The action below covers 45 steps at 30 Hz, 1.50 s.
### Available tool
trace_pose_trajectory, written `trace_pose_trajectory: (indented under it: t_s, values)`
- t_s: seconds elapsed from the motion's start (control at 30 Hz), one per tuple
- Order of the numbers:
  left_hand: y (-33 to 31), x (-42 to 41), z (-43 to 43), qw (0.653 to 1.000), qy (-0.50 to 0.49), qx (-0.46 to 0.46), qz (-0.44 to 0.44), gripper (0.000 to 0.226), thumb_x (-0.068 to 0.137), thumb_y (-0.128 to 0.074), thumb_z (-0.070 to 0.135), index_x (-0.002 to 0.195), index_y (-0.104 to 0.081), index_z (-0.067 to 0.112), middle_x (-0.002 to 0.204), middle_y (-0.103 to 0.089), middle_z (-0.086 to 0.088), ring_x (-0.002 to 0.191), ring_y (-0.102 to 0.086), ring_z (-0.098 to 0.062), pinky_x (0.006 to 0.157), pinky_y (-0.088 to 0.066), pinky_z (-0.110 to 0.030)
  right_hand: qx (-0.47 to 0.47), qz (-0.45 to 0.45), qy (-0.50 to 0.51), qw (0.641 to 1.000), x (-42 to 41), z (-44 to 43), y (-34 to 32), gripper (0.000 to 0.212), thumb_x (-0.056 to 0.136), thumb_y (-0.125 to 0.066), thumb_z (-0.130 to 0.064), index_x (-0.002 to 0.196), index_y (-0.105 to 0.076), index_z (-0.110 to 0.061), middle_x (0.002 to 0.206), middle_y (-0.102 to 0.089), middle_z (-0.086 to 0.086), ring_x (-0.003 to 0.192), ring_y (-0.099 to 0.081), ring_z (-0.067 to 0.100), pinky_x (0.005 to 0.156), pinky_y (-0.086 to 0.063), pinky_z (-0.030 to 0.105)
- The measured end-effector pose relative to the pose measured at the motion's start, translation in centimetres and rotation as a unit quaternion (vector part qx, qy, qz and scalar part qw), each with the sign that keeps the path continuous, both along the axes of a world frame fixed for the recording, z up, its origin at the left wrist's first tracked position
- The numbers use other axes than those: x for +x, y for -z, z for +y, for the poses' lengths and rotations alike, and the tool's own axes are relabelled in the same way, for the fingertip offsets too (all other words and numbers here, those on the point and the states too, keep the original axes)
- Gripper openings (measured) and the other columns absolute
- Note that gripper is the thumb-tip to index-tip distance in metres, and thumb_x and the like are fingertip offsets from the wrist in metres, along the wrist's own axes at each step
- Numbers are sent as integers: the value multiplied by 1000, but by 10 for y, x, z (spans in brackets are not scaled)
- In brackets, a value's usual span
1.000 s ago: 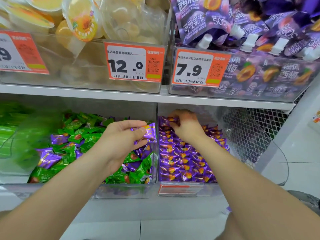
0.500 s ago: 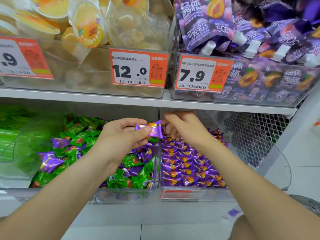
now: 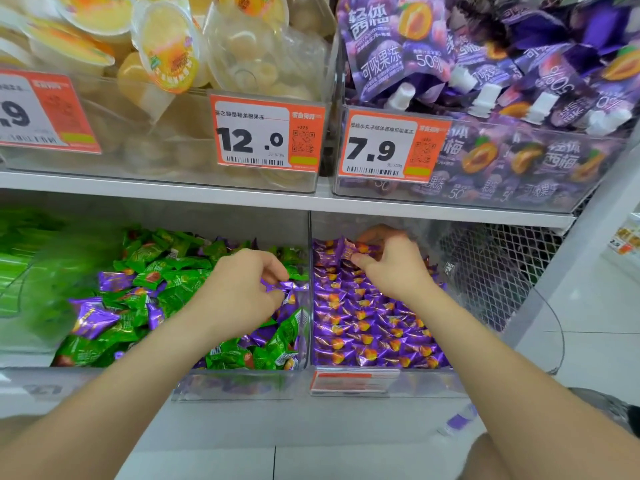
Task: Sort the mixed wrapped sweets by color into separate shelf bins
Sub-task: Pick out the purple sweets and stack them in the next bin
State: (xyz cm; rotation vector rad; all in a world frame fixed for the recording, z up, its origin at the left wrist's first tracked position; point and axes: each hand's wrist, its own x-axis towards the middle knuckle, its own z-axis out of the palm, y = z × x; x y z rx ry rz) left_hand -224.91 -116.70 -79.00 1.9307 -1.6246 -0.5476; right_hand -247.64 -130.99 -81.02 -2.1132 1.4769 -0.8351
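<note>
Our left hand (image 3: 242,289) pinched a purple sweet (image 3: 282,286), green sweets (image 3: 173,282) lying beneath it. Our right hand (image 3: 394,268) pinched a second purple sweet (image 3: 353,251) above the purple pile (image 3: 363,323).

I read 12.0 on the orange-and-white paper price tag (image 3: 266,131) fronting the clear plastic bin of yellow jelly cups (image 3: 156,164), and 7.9 on the neighbouring orange-and-white tag (image 3: 391,148). A purple spouted foil pouch (image 3: 391,57) says 50% and 可吸果冻.
</note>
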Motion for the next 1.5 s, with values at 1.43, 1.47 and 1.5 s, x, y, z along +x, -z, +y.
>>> trace_pose_trajectory:
  t_s: [1.43,1.47,1.5]
  values:
    - [-31,1,22,927,-15,-110,359,25,86,-83,13,110,-75,16,98,-80,-2,84,-78,-19,76,-60,-24,196,-225,-222,928,34,84,-59,20,90,-82,-15,109,-77,-17,100,-80,8,95,-76,23,86,-61,30]
    - [-30,0,22,930,-22,-107,352,22,88,-82,17,108,-75,18,97,-79,-2,83,-78,-21,77,-61,-28,215,-240,-200,925,30,79,-58,19,88,-83,-13,106,-78,-16,98,-80,10,90,-75,21,80,-58,29]
    - [-29,-1,21,934,-29,-97,343,15,91,-79,19,106,-76,19,96,-79,-3,84,-77,-23,78,-62,-32,231,-260,-158,924,27,73,-56,18,86,-83,-12,103,-77,-15,95,-80,11,85,-73,20,74,-55,29]
